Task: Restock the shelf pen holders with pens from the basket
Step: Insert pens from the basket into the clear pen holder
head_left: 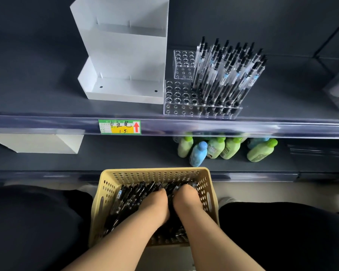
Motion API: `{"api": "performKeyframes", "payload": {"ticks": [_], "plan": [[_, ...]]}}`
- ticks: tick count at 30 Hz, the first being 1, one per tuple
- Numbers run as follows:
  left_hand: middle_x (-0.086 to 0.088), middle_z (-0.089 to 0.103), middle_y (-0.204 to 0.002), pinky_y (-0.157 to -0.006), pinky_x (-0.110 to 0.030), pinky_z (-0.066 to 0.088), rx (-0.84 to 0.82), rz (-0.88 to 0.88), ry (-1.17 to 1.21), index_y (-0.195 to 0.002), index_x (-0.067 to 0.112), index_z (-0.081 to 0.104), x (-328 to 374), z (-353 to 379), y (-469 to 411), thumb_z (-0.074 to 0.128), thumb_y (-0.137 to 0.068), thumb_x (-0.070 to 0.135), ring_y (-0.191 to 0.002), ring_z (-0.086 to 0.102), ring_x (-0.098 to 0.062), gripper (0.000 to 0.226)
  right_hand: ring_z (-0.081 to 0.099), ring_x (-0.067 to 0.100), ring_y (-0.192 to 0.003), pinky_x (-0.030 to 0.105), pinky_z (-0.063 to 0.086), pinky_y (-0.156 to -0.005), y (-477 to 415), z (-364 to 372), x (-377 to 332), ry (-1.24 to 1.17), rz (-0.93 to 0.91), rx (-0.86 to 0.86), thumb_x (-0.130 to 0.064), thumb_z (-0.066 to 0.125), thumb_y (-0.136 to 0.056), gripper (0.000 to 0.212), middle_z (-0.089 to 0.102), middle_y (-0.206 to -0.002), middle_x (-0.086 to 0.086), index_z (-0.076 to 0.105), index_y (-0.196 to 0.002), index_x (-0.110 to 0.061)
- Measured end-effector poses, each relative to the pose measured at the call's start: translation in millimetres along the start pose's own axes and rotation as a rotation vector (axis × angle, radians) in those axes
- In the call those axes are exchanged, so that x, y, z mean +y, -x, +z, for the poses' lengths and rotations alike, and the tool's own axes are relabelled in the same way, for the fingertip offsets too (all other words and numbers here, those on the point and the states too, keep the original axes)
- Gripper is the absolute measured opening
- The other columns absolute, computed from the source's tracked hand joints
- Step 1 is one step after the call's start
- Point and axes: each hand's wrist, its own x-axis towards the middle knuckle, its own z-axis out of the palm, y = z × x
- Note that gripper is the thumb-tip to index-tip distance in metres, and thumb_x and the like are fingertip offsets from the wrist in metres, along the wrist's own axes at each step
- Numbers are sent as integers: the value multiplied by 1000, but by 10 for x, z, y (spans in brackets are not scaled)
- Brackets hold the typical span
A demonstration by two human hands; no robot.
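Dark grey shelves [37,85], pale floor [252,190] — dim light

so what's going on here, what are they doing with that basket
A person is restocking pens. The left hand and right hand are both down in the yellow basket, among the loose pens. The fingers are buried, so any grip is hidden. On the shelf above, the clear pen holders have standing pens on the right side, while the holes on the left are empty.
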Motion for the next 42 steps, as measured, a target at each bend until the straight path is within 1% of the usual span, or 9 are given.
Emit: {"api": "performKeyframes", "payload": {"ticks": [3, 7, 17, 23, 26, 30, 33, 38, 42], "plan": [[-5, 57, -125, -93, -29, 46, -12, 16, 33, -127, 17, 49, -56, 0, 12, 50, -88, 8, -113, 56, -24, 40, 61, 27, -103, 30, 48, -84, -7, -20, 0, -95, 14, -105, -26, 47, -96, 33, 64, -111, 12, 60, -116, -2], [-3, 59, -115, -86, -28, 48, -69, 44, 163, -116, 19, 54, -169, 9, 56, 54, -85, 11, -103, 58, -21, 33, 47, 17, -50, 26, 41, -53, 117, -64, -10, -380, 132, -279, -38, 54, -92, 35, 52, -62, 7, 61, -88, -4], [4, 57, -101, -72, -27, 47, -6, 156, 317, -111, 25, 47, -421, -229, 396, 55, -79, 3, -93, 55, -15, 39, 42, 14, -45, 16, 32, -42, 588, -373, -93, -446, -168, -347, -35, 58, -91, 24, 56, -64, 5, 61, -80, -14], [8, 52, -114, -64, -28, 50, 63, 286, 436, -136, 38, 30, -434, -391, 713, 50, -83, -2, -85, 58, -12, 70, 48, 8, -51, 23, 41, -56, 849, -483, -148, -196, -462, -97, -35, 59, -89, 28, 59, -61, -4, 55, -64, -22], [12, 58, -100, -80, -39, 55, 137, 331, 600, -126, 29, 44, -349, -496, 850, 53, -92, 11, -91, 61, -17, 39, 57, 10, -72, 22, 45, -67, 987, -538, -222, -195, -558, 26, -28, 60, -89, 11, 61, -79, -6, 59, -95, -19], [6, 57, -98, -73, -46, 57, 248, 360, 755, -109, 25, 47, -162, -793, 1015, 54, -93, 13, -90, 62, -19, 21, 58, 9, -75, 17, 43, -62, 1113, -822, -385, -167, -701, 138, -22, 56, -91, 33, 61, -86, -8, 47, -123, -18], [12, 59, -96, -79, -41, 56, 377, 458, 699, -101, 26, 52, -6, -1150, 1072, 57, -91, 20, -89, 62, -15, 13, 61, 12, -71, 29, 54, -63, 1168, -1218, -529, -176, -774, 216, -24, 54, -93, 28, 64, -89, -3, 47, -119, -17], [11, 60, -102, -74, -25, 52, 601, 618, 684, -110, 26, 49, 295, -1823, 1112, 60, -90, 22, -90, 58, -6, 24, 57, 13, -56, 21, 43, -50, 1240, -2017, -812, -310, -851, 483, -34, 49, -95, 18, 67, -74, 2, 45, -81, -24], [8, 62, -105, -82, -39, 54, 723, 720, 758, -129, 31, 36, 527, -2189, 1079, 62, -87, 12, -90, 63, -16, 52, 56, 5, -49, 27, 43, -59, 1190, -2431, -1055, -501, -919, 663, -30, 54, -91, 22, 67, -66, -2, 40, -74, -28]]}}
